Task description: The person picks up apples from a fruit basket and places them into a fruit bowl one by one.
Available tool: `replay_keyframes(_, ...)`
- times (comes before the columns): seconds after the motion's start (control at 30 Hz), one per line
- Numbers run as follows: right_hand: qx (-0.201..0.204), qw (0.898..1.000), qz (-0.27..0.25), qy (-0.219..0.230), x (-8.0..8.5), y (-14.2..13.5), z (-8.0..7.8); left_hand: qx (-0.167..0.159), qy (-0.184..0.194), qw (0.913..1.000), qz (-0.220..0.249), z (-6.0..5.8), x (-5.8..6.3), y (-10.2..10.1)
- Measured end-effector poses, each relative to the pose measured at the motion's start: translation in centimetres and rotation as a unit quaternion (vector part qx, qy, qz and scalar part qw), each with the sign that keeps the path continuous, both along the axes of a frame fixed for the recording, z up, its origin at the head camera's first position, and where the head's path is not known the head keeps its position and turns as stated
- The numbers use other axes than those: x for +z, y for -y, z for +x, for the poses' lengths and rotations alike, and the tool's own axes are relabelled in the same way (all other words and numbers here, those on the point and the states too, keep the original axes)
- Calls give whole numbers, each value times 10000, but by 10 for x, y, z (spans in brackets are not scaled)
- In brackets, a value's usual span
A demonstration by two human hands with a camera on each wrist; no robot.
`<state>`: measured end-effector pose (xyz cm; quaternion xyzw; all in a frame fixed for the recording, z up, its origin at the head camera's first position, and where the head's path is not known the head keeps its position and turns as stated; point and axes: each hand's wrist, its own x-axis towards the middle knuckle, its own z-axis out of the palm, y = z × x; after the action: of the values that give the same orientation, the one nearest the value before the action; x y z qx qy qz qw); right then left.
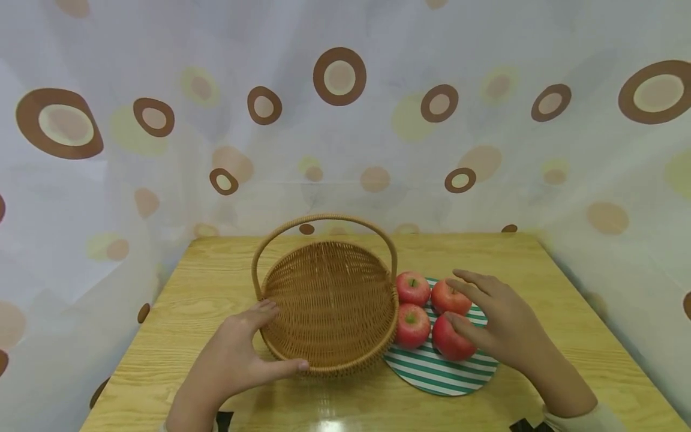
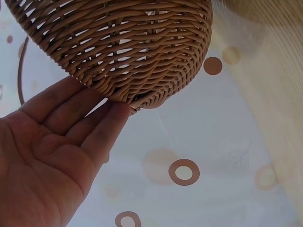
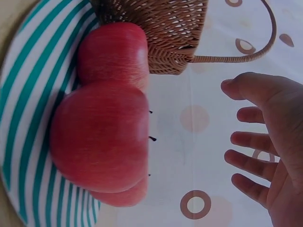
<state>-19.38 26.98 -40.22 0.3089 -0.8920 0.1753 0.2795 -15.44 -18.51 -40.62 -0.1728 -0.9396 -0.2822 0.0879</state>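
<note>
A round wicker basket point(image 1: 329, 306) with a tall arched handle stands on the table, its inside bare in the head view. My left hand point(image 1: 229, 351) rests against its left and near rim, fingertips at the side and thumb stretched along the front edge. The left wrist view shows straight fingers point(image 2: 106, 127) touching the basket rim point(image 2: 118, 97). To the right, several red apples point(image 1: 412, 327) sit on a green-and-white striped round mat point(image 1: 439, 378). My right hand point(image 1: 504, 318) hovers over the right-hand apples, fingers spread; the right wrist view shows it point(image 3: 279, 142) apart from the apples point(image 3: 102, 137).
The wooden table point(image 1: 216, 270) carries the basket and the mat, which lie side by side with the basket's right rim close to the apples. A patterned white curtain point(image 1: 378, 144) closes off the back and both sides.
</note>
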Motion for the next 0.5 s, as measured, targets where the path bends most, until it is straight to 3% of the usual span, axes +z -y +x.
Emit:
replay_keyframes(0.23,265,9995,-81,-172,13,9,-10,356,-1274,9912,33,-2,1,-4)
replay_keyframes(0.5,229,9995,-16,-224,26,16,-17,638,-2589,9619,603,-9,7,-5)
